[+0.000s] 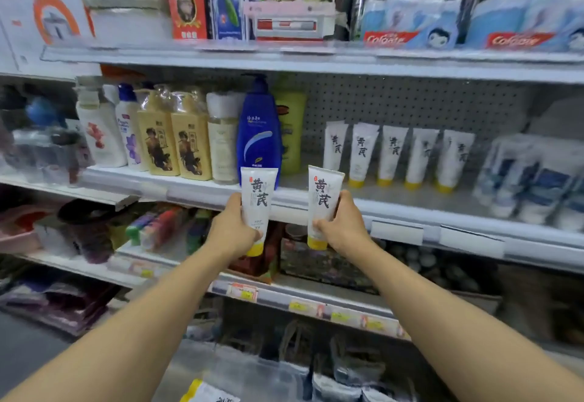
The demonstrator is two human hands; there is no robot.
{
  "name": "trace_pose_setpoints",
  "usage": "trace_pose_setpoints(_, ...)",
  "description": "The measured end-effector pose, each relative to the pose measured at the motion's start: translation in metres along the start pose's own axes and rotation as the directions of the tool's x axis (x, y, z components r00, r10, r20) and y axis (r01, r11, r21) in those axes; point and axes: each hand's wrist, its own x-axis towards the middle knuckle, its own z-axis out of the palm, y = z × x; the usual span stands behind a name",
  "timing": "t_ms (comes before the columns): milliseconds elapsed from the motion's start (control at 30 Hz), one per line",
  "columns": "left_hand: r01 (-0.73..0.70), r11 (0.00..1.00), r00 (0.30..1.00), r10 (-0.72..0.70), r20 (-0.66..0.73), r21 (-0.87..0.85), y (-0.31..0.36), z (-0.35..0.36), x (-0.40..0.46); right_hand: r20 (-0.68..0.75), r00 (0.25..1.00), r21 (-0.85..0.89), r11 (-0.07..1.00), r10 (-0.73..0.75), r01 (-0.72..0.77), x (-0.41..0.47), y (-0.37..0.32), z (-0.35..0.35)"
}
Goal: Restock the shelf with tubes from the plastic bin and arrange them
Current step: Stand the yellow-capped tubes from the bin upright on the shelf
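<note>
Shop shelving of grey metal [316,63] fills the background. Left hand [232,232] and right hand [343,227] each grip one upright white plastic tube with yellow cap [257,204] [323,202] around its lower body. Beyond the right hand stands a row of five matching tubes [398,155]; such tubes are probably light and squeezable, best held mid-body.
</note>
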Motion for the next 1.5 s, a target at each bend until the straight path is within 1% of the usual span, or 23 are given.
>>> trace_pose_setpoints(100, -0.065, 0.997, 0.995, 0.068, 0.078, -0.045, 0.025, 0.026, 0.010, -0.076, 0.996, -0.004, 0.999, 0.036, -0.037, 0.005, 0.008, -0.035)
trace_pose_setpoints(200, -0.109, 0.993, 0.986, 0.113, 0.125, -0.045, 0.047, 0.053, 0.022, -0.153, 0.987, 0.003, 0.999, 0.046, -0.046, 0.013, 0.021, -0.067)
trace_pose_setpoints(400, -0.184, 0.982, 0.972, 0.188, 0.140, -0.040, 0.090, 0.109, 0.053, -0.258, 0.964, 0.056, 0.997, 0.069, -0.056, 0.044, 0.051, -0.123)
trace_pose_setpoints(567, -0.206, 0.975, 0.965, 0.217, 0.148, -0.084, 0.121, 0.158, 0.081, -0.353, 0.932, -0.016, 0.995, 0.087, -0.099, 0.085, 0.072, -0.161)
trace_pose_setpoints(767, -0.204, 0.976, 0.969, 0.213, 0.123, -0.082, 0.146, 0.212, 0.120, -0.370, 0.920, -0.043, 0.987, 0.130, -0.157, 0.138, 0.104, -0.182)
trace_pose_setpoints(833, -0.223, 0.972, 0.967, 0.230, 0.109, -0.073, 0.151, 0.229, 0.130, -0.345, 0.926, -0.032, 0.984, 0.151, -0.173, 0.154, 0.110, -0.184)
trace_pose_setpoints(933, -0.224, 0.972, 0.969, 0.229, 0.093, -0.069, 0.157, 0.248, 0.142, -0.297, 0.939, -0.064, 0.978, 0.171, -0.198, 0.172, 0.114, -0.184)
trace_pose_setpoints(1033, -0.190, 0.982, 0.981, 0.189, 0.048, 0.020, 0.160, 0.261, 0.153, -0.279, 0.949, -0.101, 0.979, 0.145, -0.179, 0.182, 0.118, -0.179)
trace_pose_setpoints(1133, -0.143, 0.989, 0.989, 0.142, 0.035, 0.028, 0.158, 0.272, 0.157, -0.288, 0.951, -0.146, 0.976, 0.117, -0.164, 0.186, 0.122, -0.175)
trace_pose_setpoints(1300, -0.144, 0.989, 0.990, 0.144, 0.002, 0.024, 0.153, 0.280, 0.164, -0.299, 0.950, -0.173, 0.973, 0.095, -0.151, 0.195, 0.130, -0.172)
trace_pose_setpoints(1500, -0.139, 0.984, 0.990, 0.141, -0.017, 0.114, 0.158, 0.286, 0.169, -0.345, 0.937, -0.218, 0.965, 0.064, -0.146, 0.199, 0.134, -0.171)
